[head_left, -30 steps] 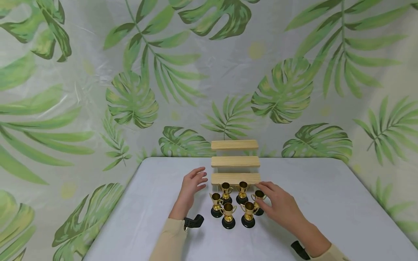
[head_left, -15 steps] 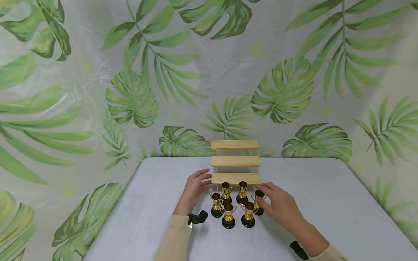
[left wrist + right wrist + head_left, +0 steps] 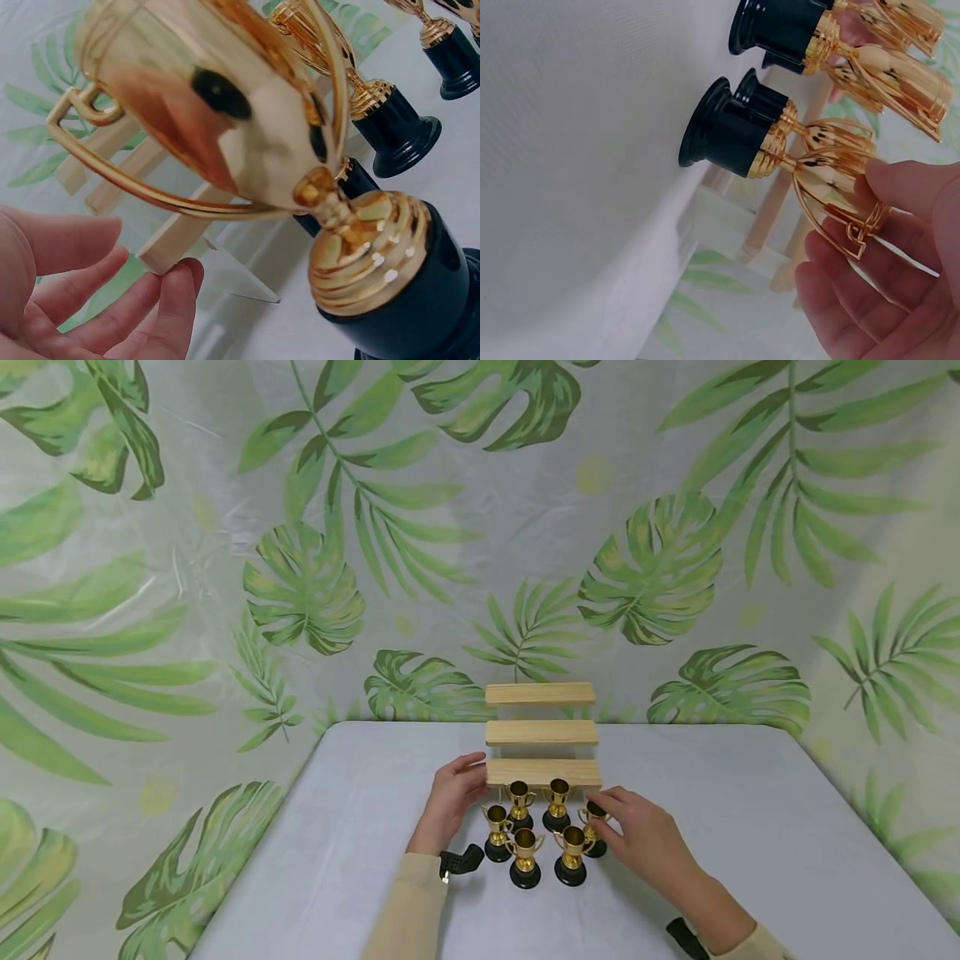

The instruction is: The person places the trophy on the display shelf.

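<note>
- Desk [image 3: 750,827] — three-step wooden stand [image 3: 542,732] at back, every step bare.
- Six gold trophies [image 3: 525,857] all on the desk before it; none placed yet.
- Right hand [image 3: 645,839] pinches the rightmost trophy [image 3: 595,823], base down.
- Left hand [image 3: 450,797] relaxed, fingertips at the stand's lowest step.

Both forearms are extended forward in cream sleeves, each wrist fitted with a black camera mount. The left hand [image 3: 450,802] is held palm inward, its fingers loosely extended and nothing gripped. The right hand [image 3: 643,842] is reached toward the middle, palm down, with thumb and fingers [image 3: 870,289] bent and drawn toward each other in a pinch.
</note>
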### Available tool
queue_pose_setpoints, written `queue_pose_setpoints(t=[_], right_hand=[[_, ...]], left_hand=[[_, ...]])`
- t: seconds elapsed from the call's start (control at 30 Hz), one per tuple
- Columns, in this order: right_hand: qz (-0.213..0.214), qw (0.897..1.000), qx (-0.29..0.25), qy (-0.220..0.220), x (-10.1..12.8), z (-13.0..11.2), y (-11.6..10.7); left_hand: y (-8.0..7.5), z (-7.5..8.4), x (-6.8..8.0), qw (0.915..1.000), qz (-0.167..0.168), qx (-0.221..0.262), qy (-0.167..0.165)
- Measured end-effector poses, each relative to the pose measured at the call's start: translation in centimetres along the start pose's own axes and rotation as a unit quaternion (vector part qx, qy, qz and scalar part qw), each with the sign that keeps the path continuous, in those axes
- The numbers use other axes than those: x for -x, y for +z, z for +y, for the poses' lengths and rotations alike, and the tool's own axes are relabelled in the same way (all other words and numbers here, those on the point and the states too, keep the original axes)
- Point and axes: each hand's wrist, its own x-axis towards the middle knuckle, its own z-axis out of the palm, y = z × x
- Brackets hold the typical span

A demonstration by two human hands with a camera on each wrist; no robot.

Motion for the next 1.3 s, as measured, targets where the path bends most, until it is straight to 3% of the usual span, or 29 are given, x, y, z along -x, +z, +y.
queue_pose_setpoints(t=[1.3], right_hand=[[0.016, 0.999, -0.033, -0.023, -0.35, -0.16, -0.09]], left_hand=[[0.18, -0.55, -0.16, 0.9996, 0.024, -0.014, 0.007]])
